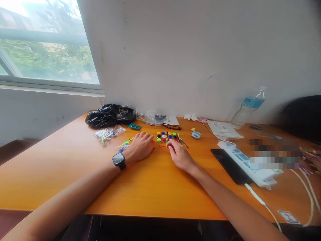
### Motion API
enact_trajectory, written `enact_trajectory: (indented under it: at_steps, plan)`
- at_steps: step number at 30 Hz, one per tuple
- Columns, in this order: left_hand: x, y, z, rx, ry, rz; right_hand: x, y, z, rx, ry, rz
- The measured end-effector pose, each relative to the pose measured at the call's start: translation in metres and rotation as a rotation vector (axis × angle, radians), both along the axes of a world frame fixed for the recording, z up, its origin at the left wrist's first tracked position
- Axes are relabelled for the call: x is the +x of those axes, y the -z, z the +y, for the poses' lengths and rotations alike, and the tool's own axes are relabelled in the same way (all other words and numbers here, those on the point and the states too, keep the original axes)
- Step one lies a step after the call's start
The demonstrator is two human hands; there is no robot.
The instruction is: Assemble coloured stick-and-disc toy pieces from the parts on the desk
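My left hand [140,147], with a black watch [118,160] at the wrist, lies palm down on the table, fingers stretched out. Beside it are green plastic sticks [125,143] and a small blue piece [122,149], partly hidden by the hand. My right hand [182,157] is closed in a pinch, and a thin red stick [163,146] juts out to the left from its fingertips. Just beyond the fingers sits a group of round coloured pieces [158,136] in yellow, blue, white, black, green and red. More thin sticks [183,140] lie at its right side, partly covered.
Along the wall are a black plastic bag [110,115], clear packets [109,134], papers [224,129] and a tilted bottle [247,112]. A round container [196,135] is right of the pieces. Farther right lie a phone [230,166], power strip [247,162] and cables [309,197].
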State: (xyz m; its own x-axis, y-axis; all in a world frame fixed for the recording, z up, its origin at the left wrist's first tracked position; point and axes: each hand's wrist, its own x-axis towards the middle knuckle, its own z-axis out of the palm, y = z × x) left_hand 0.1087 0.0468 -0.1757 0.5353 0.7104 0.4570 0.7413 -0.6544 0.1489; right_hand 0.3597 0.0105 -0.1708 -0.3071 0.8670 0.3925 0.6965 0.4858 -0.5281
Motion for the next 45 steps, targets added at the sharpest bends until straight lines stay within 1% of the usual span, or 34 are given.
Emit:
enact_trajectory:
  at_steps: [3, 5, 9, 11, 13, 18, 24, 26, 30, 35, 41, 45]
  plan:
    - [0.002, -0.005, -0.008, -0.096, 0.043, -0.047, 0.001, 0.0, 0.004, 0.066, 0.01, 0.083]
    - [0.003, -0.005, -0.013, -0.177, 0.082, -0.123, 0.002, 0.002, 0.006, 0.086, 0.019, 0.149]
    - [0.005, 0.002, -0.019, -0.264, 0.167, -0.382, 0.0, 0.005, 0.008, 0.113, 0.012, 0.289]
    - [0.008, 0.004, -0.021, -0.326, 0.192, -0.52, -0.001, 0.004, 0.007, 0.122, -0.002, 0.356]
    - [0.01, 0.004, -0.022, -0.393, 0.216, -0.595, -0.003, 0.001, 0.004, 0.136, -0.015, 0.41]
    - [0.013, -0.002, -0.026, -0.536, 0.252, -0.658, -0.006, -0.009, -0.004, 0.148, -0.083, 0.448]
    - [0.015, -0.005, -0.027, -0.789, 0.284, -0.845, -0.009, -0.008, -0.008, 0.129, -0.208, 0.423]
    - [0.016, -0.008, -0.029, -0.841, 0.298, -0.874, -0.011, -0.007, -0.009, 0.12, -0.243, 0.421]
    - [0.016, -0.015, -0.034, -0.919, 0.298, -0.87, -0.013, -0.008, -0.011, 0.132, -0.298, 0.416]
    - [0.016, -0.024, -0.041, -1.019, 0.29, -0.897, -0.012, -0.007, -0.013, 0.158, -0.332, 0.374]
    - [0.017, -0.032, -0.046, -1.067, 0.283, -0.934, -0.012, -0.008, -0.014, 0.171, -0.371, 0.375]
    - [0.016, -0.031, -0.045, -1.059, 0.272, -0.941, -0.013, -0.01, -0.014, 0.158, -0.36, 0.416]
